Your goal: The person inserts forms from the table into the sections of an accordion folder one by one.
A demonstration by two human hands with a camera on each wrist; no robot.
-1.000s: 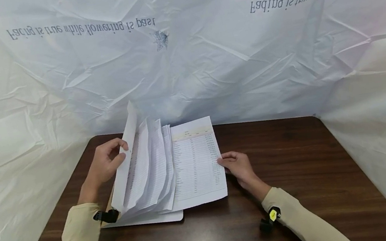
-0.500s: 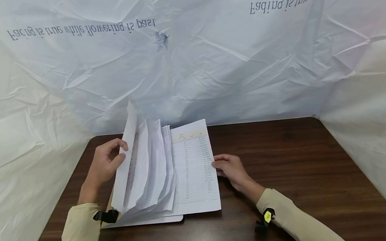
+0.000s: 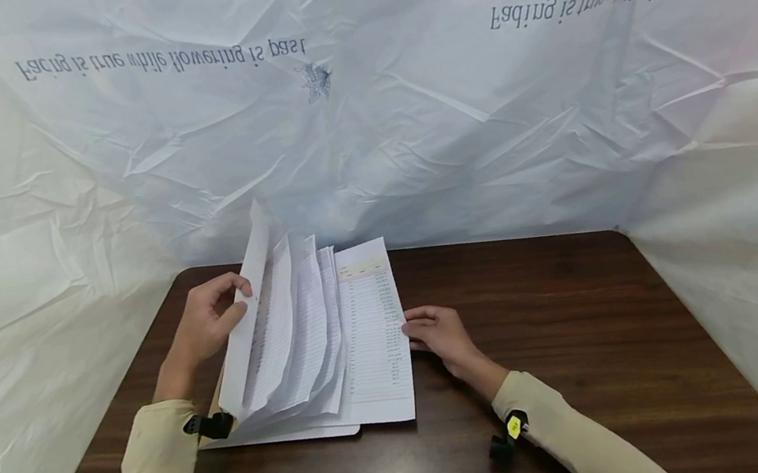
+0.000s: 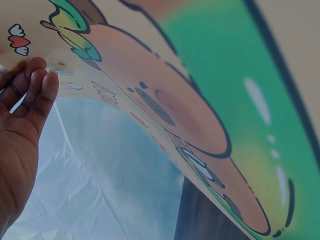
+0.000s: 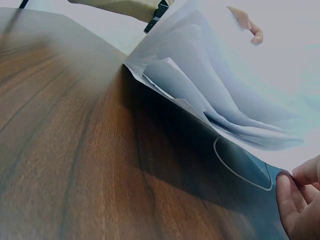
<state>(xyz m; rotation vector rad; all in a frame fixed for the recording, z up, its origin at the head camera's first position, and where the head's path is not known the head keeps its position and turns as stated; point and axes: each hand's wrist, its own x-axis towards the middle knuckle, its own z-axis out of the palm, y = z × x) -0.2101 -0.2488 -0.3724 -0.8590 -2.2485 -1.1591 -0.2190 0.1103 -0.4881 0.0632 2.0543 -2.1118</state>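
A folder lies open on the table, its cover (image 3: 247,344) raised on the left. The cover's outer face, seen in the left wrist view, carries a cartoon print (image 4: 185,100) in green and pink. My left hand (image 3: 204,318) holds the cover up by its edge, thumb on the white inner side. Several printed sheets (image 3: 307,326) fan out inside, partly curled. My right hand (image 3: 442,336) pinches the right edge of a printed table sheet (image 3: 372,345), which juts out past the folder's right side. In the right wrist view, thumb and fingers of the right hand (image 5: 302,202) meet at the sheet's edge.
The dark wooden table (image 3: 549,325) extends to the right and in front of the folder. Behind it and at both sides hangs wrinkled white sheeting (image 3: 406,125) with printed lettering. Black wrist cameras (image 3: 210,425) are strapped on both sleeves.
My right hand has moved left with the pinched sheet, so less of it sticks out from the folder and it lies straighter. My left hand and the raised cover have stayed in place.
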